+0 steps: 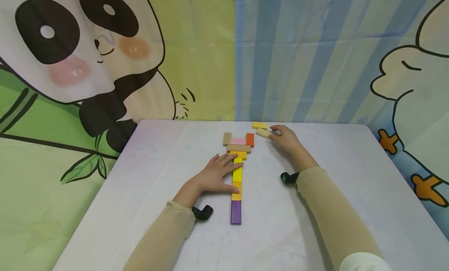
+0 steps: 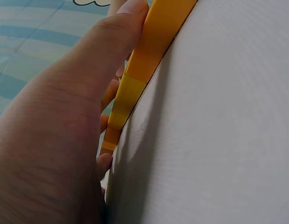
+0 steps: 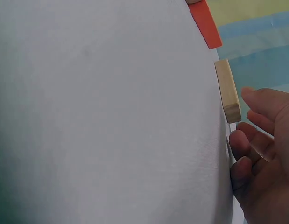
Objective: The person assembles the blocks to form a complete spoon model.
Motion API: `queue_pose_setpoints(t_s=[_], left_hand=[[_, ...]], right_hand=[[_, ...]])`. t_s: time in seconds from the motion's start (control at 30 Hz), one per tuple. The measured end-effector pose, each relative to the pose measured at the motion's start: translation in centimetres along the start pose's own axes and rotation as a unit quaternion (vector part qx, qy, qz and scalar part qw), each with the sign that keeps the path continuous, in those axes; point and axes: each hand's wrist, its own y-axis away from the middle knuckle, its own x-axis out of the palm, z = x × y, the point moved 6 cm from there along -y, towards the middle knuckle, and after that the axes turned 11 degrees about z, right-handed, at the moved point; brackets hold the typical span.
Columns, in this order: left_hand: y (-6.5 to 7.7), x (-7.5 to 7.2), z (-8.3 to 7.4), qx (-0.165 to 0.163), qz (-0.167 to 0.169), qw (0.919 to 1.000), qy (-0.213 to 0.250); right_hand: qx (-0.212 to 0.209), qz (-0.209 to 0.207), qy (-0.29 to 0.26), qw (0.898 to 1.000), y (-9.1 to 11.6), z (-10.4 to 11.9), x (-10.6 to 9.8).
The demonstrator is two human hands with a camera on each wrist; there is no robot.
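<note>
My left hand lies across a line of blocks with its fingers spread and fairly straight. Its thumb touches an orange block, while the other fingers reach over a yellow block and toward another orange-yellow block. A purple block forms the near end of the line. Farther back, my right hand is at the right end of a pale wooden block, fingers loosely bent. In the right wrist view the thumb stands apart from that wooden block.
Beyond the line lie a wooden crosspiece, an upright wooden block, a pink block and a red-orange block. Another yellow block sits near the back edge of the white table, against a printed curtain.
</note>
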Motion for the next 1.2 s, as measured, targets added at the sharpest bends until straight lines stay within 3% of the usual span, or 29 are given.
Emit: queue_pose_setpoints(t_s=[0.33, 0.83, 1.2], left_hand=[[-0.1, 0.0, 0.1, 0.0, 0.0, 1.0, -0.004], [0.1, 0.0, -0.1, -0.006, 0.01, 0.9999, 0.001], [-0.1, 0.2, 0.1, -0.018, 0.017, 0.9997, -0.001]], right_hand=[[-0.017, -0.027, 0.017, 0.999, -0.5, 0.1, 0.4], [-0.03, -0.031, 0.016, 0.999, -0.4, 0.6, 0.3], [-0.042, -0.012, 0.023, 0.999, -1.6, 4.7, 1.0]])
